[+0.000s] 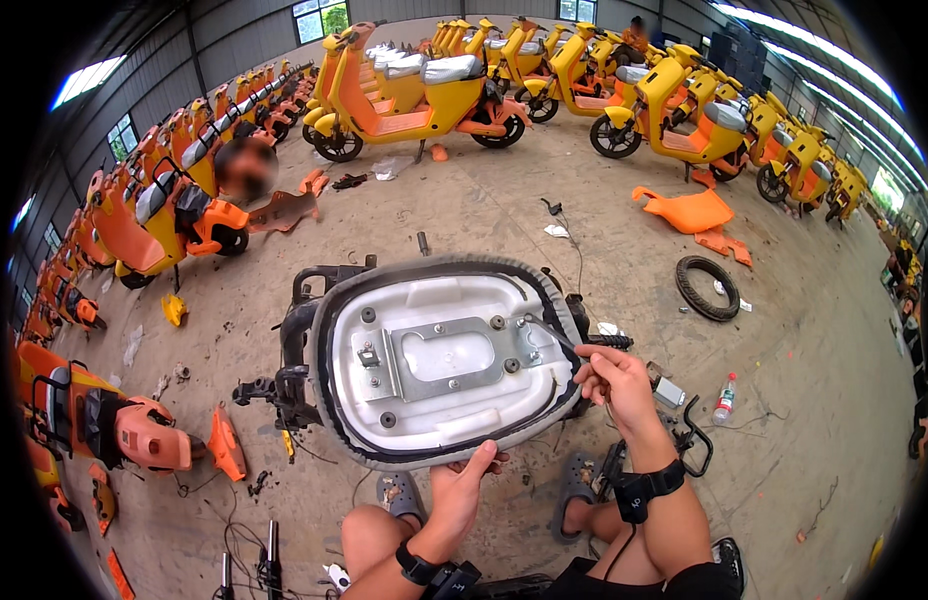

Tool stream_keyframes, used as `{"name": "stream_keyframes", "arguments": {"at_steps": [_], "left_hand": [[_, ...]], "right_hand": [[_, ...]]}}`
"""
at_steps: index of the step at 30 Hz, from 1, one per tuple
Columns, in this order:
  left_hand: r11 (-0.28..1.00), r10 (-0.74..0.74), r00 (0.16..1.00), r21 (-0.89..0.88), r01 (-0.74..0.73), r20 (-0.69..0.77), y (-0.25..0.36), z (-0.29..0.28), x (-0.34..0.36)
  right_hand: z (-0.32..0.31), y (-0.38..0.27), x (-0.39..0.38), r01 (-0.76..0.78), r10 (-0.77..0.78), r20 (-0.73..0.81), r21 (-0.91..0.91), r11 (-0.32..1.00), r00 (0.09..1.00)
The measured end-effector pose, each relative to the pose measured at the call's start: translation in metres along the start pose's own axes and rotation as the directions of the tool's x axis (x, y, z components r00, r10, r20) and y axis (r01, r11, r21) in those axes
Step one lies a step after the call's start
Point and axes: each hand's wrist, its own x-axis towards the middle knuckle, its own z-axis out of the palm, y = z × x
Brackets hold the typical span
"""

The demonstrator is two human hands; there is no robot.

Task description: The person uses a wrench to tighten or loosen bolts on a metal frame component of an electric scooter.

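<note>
An upturned scooter seat (454, 425) lies in front of me, its white plastic underside facing up inside a grey padded rim. A metal bracket (404, 340) is fixed across its middle with several bolts. My left hand (462, 488) is closed on the near rim, thumb on top and fingers underneath. Between the fingertips of my right hand (616, 378) is a slim dark rod-shaped tool (556, 334), whose exact kind I cannot make out. Its far tip reaches the bolts at the bracket's right end.
Black frame parts (296, 335) sit under and left of the seat. Orange panels (684, 210), a tyre (707, 288), a plastic bottle (725, 398) and cables lie on the floor. Rows of yellow scooters (414, 100) stand behind; orange scooters (144, 220) line the left. A person (636, 42) sits far back.
</note>
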Motion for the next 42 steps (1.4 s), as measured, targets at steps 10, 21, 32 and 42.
{"name": "stream_keyframes", "arguments": {"at_steps": [10, 21, 32, 42], "left_hand": [[0.997, 0.017, 0.999, 0.080, -0.020, 0.036, 0.004, -0.002, -0.001], [0.996, -0.017, 0.999, 0.085, 0.013, 0.046, 0.007, -0.003, -0.001], [0.994, 0.002, 0.999, 0.105, -0.007, 0.040, 0.003, -0.004, 0.001], [0.999, -0.049, 0.999, 0.020, 0.049, -0.003, 0.000, -0.006, 0.000]], "right_hand": [[0.003, -0.005, 0.002, -0.152, 0.153, 0.027, -0.043, 0.987, 0.988], [0.021, 0.007, 0.001, 0.231, -0.534, 0.012, -0.909, 0.347, 0.846], [0.019, -0.002, -0.004, 0.204, -0.468, 0.091, -0.959, 0.196, 0.879], [0.015, -0.003, -0.004, 0.173, -0.444, 0.092, -0.974, 0.145, 0.891]]}}
